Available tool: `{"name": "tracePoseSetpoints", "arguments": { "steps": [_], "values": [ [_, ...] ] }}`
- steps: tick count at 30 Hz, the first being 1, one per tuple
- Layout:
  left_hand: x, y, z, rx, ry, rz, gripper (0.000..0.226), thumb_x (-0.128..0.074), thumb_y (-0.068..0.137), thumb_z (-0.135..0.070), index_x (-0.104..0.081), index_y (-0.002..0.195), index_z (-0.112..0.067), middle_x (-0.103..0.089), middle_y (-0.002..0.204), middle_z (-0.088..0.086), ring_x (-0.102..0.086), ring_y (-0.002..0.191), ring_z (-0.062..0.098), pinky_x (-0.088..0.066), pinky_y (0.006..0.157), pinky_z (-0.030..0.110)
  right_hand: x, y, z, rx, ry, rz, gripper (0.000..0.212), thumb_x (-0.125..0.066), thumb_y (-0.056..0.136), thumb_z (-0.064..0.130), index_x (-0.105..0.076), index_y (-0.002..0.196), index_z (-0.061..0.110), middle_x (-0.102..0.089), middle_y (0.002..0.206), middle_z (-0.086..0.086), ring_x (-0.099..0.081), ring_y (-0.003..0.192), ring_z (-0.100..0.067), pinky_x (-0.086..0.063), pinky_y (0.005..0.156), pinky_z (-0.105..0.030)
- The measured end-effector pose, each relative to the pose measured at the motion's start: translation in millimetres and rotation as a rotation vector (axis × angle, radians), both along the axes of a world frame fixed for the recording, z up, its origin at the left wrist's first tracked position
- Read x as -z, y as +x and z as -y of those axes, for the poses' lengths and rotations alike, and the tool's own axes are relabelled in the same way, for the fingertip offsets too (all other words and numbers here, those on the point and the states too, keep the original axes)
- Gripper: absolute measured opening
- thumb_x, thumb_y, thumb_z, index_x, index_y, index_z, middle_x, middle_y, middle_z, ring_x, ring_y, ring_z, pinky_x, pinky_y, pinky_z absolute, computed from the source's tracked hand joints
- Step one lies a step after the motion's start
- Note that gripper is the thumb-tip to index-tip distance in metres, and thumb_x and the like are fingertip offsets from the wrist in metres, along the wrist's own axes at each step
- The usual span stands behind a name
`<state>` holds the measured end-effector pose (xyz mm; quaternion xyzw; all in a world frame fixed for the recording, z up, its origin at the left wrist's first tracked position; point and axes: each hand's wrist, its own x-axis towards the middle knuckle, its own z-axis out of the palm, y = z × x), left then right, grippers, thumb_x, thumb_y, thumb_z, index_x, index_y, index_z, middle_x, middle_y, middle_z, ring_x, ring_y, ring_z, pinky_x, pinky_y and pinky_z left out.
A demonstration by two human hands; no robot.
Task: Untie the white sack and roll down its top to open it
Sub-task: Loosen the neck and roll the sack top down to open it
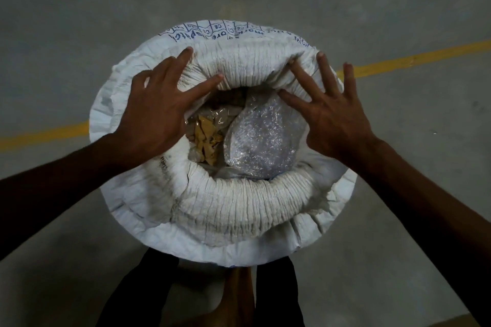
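The white sack (223,210) stands upright on the floor below me, its mouth wide open. Its top is rolled down into a thick wrinkled ring all around the opening. Blue print shows on the far side of the sack. Inside lie a clear bubble-wrap bundle (261,138) on the right and brown scraps in clear plastic (206,138) on the left. My left hand (156,111) rests flat on the far-left part of the rolled ring, fingers spread. My right hand (329,114) lies flat on the far-right part, fingers spread too. Neither hand grips anything.
Grey concrete floor (79,21) surrounds the sack. A yellow painted line (414,60) crosses it diagonally behind the sack. My foot (236,297) and dark trouser legs stand just in front of the sack's near edge.
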<state>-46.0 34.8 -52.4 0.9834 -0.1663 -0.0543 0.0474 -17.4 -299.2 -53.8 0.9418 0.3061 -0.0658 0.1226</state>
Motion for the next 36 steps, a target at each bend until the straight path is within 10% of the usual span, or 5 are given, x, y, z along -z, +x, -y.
{"name": "tracePoseSetpoints", "arguments": {
  "steps": [8,15,20,27,36],
  "values": [
    [-20.2,18.2,-16.3,0.036,0.049,-0.033,0.092,-0.069,0.082,-0.012,-0.034,0.162,-0.043,-0.019,0.173,0.021,-0.032,0.151,0.046,-0.032,0.110,0.066,-5.4,13.8,20.4,-0.054,-0.062,0.008,0.114,-0.067,0.063,0.007,-0.022,0.165,0.031,0.003,0.176,-0.011,0.002,0.158,-0.051,-0.007,0.118,-0.079],
    [-20.5,6.9,-3.7,0.117,0.043,-0.008,0.073,0.001,0.108,-0.053,-0.048,0.157,-0.030,-0.031,0.170,0.023,-0.037,0.151,0.048,-0.024,0.117,0.067,-4.6,14.5,13.5,-0.071,-0.042,-0.012,0.105,-0.058,0.068,0.008,-0.024,0.164,0.030,0.001,0.176,-0.013,0.002,0.159,-0.050,-0.008,0.118,-0.078],
    [-19.4,-3.2,0.6,0.114,0.040,0.039,0.078,-0.070,0.086,-0.021,-0.045,0.159,-0.027,-0.029,0.171,0.019,-0.030,0.156,0.044,-0.015,0.124,0.069,-8.9,9.2,6.4,-0.069,0.008,-0.050,0.089,-0.053,0.071,0.012,-0.041,0.158,0.026,-0.004,0.175,-0.015,0.001,0.159,-0.048,-0.003,0.120,-0.076],
    [2.9,-45.4,16.0,0.567,-0.162,-0.079,0.032,-0.056,0.104,-0.037,-0.072,0.125,-0.019,-0.077,0.102,0.006,-0.073,0.103,0.030,-0.037,0.119,0.060,-20.6,-20.2,-6.0,-0.101,0.176,0.046,0.041,-0.062,0.080,0.022,-0.069,0.118,0.009,-0.054,0.151,-0.024,-0.039,0.147,-0.052,-0.022,0.120,-0.069],
    [-17.4,-46.4,19.4,0.581,-0.161,-0.611,0.054,-0.037,0.098,-0.080,-0.060,0.129,-0.041,-0.075,0.098,-0.009,-0.072,0.088,0.016,-0.048,0.076,0.030,-10.4,-75.8,-8.1,-0.332,0.040,-0.702,0.073,-0.021,0.100,0.075,-0.063,0.132,0.025,-0.073,0.121,-0.004,-0.067,0.112,-0.030,-0.032,0.118,-0.053]
  ]
}}
